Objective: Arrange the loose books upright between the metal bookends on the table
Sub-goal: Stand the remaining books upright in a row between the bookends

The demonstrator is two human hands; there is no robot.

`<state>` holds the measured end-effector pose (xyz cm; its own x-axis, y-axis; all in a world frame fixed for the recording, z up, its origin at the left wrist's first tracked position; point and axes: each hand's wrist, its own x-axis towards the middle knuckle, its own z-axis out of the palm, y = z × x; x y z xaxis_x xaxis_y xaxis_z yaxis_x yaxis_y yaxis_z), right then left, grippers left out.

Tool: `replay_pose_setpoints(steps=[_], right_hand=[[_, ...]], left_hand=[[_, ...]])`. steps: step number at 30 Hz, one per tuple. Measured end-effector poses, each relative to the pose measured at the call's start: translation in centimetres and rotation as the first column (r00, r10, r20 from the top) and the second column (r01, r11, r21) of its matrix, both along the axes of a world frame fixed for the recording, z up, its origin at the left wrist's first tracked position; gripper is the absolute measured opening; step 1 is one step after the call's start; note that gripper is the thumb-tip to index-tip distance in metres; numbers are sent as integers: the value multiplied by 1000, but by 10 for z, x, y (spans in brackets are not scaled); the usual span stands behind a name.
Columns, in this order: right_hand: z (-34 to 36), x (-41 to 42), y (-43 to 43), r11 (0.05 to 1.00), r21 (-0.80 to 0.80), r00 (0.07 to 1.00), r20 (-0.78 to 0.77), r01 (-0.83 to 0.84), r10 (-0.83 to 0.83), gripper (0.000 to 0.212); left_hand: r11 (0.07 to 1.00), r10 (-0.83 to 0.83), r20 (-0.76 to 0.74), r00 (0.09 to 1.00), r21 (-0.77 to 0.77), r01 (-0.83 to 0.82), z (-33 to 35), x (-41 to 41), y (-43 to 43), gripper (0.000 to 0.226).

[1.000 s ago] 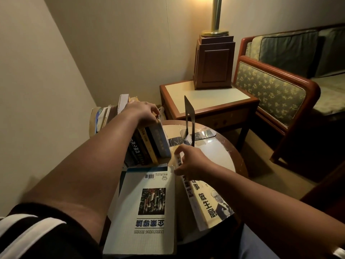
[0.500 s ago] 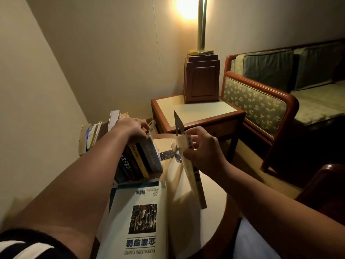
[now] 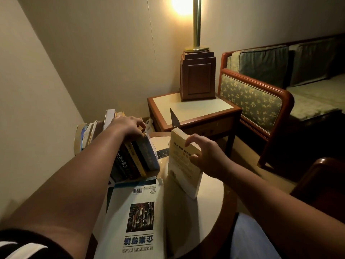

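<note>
On the round table (image 3: 211, 208) a row of books (image 3: 138, 157) leans to the left. My left hand (image 3: 128, 126) rests on their top edges, fingers curled over them. A cream paperback (image 3: 182, 165) stands on its edge to the right of the row, and my right hand (image 3: 203, 156) holds its right side near the top. Behind the paperback a dark metal bookend (image 3: 174, 118) sticks up. A large pale business textbook (image 3: 136, 217) lies flat at the table's near edge.
A wooden side table (image 3: 194, 111) with a brass lamp on a wooden base (image 3: 197, 75) stands behind the round table. A patterned sofa (image 3: 261, 98) is to the right. A dark wooden chair arm (image 3: 324, 176) sits near right, and the wall runs close on the left.
My right hand has lifted the cream paperback off the table and stood it on edge in front of the bookend. My left hand has stayed on the leaning row.
</note>
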<state>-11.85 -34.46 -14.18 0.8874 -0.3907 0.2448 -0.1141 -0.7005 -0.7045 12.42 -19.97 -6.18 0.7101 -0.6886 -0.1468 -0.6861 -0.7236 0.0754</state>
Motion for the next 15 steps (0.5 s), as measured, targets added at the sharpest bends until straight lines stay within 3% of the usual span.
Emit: replay_pose_setpoints(steps=[3,5,15], right_hand=[[26,9,-1,991,131,947,-320,29,14,34],[33,15,-5,992,129,929,-368,14,35,38],[19,47,12,998,51,997,-79,26,-22,48]], left_hand=[[1000,6,-8,1000,3,-6,0,0,1,46],[1000,5,-6,1000,0,-5,0,0,1,46],[999,-38,31,999,27,37,-2,5,1,49]])
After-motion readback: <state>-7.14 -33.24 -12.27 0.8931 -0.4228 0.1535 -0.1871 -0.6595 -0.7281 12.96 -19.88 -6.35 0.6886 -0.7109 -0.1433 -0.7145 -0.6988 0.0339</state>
